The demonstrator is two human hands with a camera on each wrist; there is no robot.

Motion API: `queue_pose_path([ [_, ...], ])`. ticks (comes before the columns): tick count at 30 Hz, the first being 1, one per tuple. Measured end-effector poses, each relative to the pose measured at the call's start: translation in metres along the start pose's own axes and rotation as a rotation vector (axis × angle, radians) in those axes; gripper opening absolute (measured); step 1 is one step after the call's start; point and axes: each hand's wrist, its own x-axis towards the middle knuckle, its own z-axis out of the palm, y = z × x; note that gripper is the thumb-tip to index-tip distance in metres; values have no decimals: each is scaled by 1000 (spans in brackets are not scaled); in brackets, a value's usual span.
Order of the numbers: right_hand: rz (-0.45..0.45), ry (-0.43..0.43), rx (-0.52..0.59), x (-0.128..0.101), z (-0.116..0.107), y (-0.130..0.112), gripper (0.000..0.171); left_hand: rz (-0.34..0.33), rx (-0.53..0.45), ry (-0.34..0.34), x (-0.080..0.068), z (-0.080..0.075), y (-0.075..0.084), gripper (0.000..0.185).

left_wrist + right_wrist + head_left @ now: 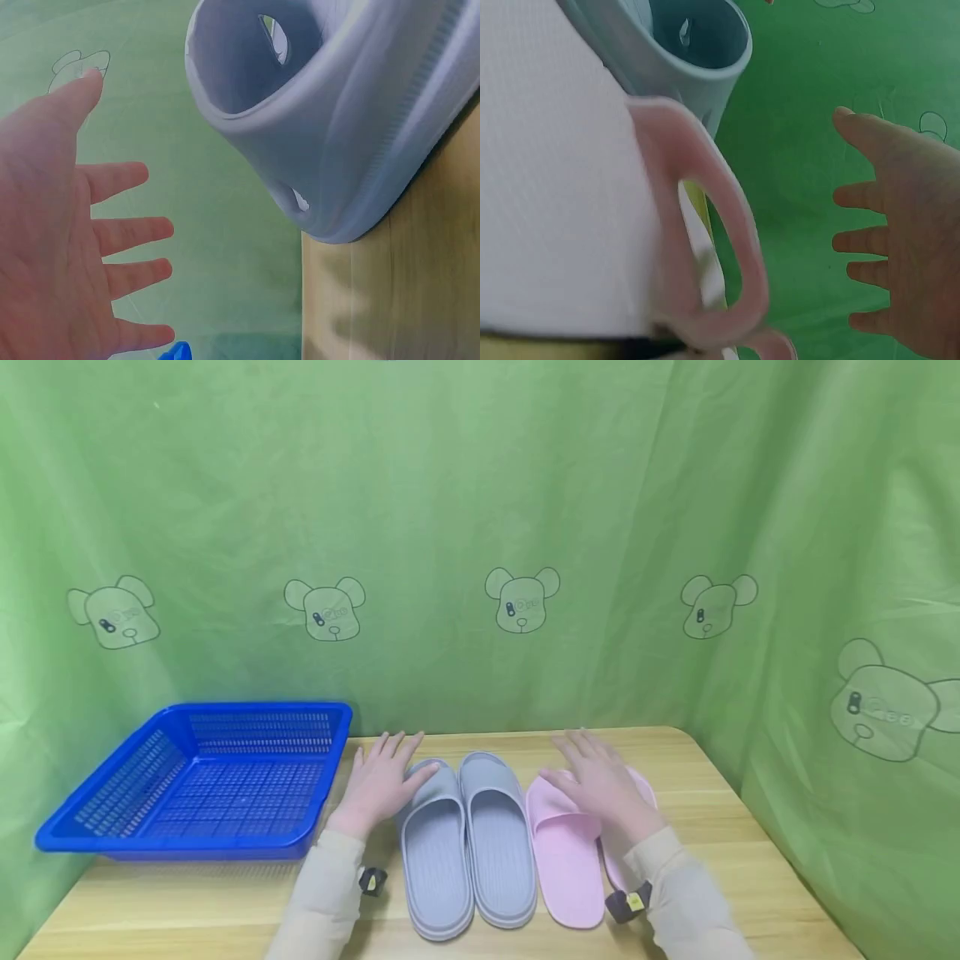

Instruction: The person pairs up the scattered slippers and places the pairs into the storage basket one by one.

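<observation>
On the wooden table (720,827), slippers lie lengthwise near-to-far: left hand (380,785), fingers spread, beside the grey pair (468,843); right hand (600,785), spread, over the pink pair (562,852).

The right pink slipper (633,810) is largely hidden beneath the right hand (600,785) and its sleeve. In the right wrist view the near pink slipper (570,187) is blurred and cut off at the left edge. The grey slipper (337,112) is cut off at the top and right in the left wrist view.
</observation>
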Motion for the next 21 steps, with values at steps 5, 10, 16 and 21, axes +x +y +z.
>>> queue_pose_path([
  [5,-38,31,0,2,6,-8,68,23,-22,14,-3,-1,0,68],
  [10,-52,44,46,5,12,-17,69,79,-28,42,-5,1,-1,63],
  [16,-68,88,104,5,18,-28,64,184,-11,125,-8,7,-3,52],
  [21,-91,126,117,6,24,-34,59,244,0,211,-9,12,-6,44],
])
